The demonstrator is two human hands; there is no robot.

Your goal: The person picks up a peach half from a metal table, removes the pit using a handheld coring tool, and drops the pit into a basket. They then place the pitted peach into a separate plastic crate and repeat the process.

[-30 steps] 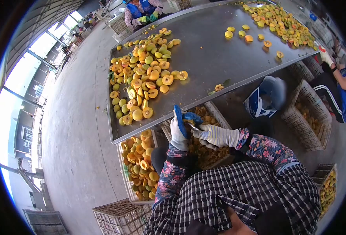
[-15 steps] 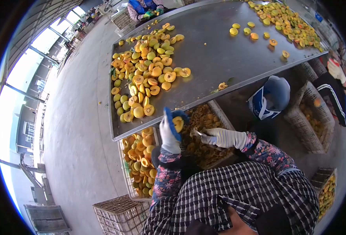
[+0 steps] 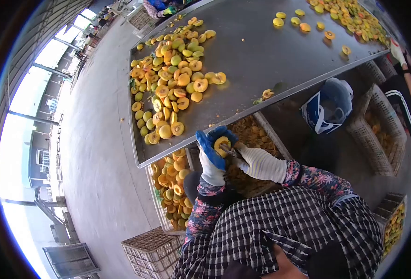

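Note:
My left hand (image 3: 214, 156), in a white glove with a blue coated palm, is closed around a yellow peach half (image 3: 222, 145) whose cut face points up. My right hand (image 3: 264, 164), in a striped white glove, grips a slim metal tool (image 3: 227, 149). The tool's tip is at the middle of the cut face; its exact shape is hidden. Both hands meet just off the table's front edge, above a crate of brownish scraps (image 3: 271, 133). Below and left of my left hand, a second crate holds hollowed peach halves (image 3: 170, 190).
Piled peach halves (image 3: 168, 79) cover the left of the metal table (image 3: 242, 65), with another heap (image 3: 354, 21) at far right. A blue-and-white bucket (image 3: 324, 109) and a crate (image 3: 377, 135) stand to the right. Co-workers' gloved hands show at right (image 3: 397, 52) and top (image 3: 169, 10).
My right hand has brought the tool up to the peach half; before, they were apart. My left hand has turned the half and shifted slightly right. The view has shifted a little.

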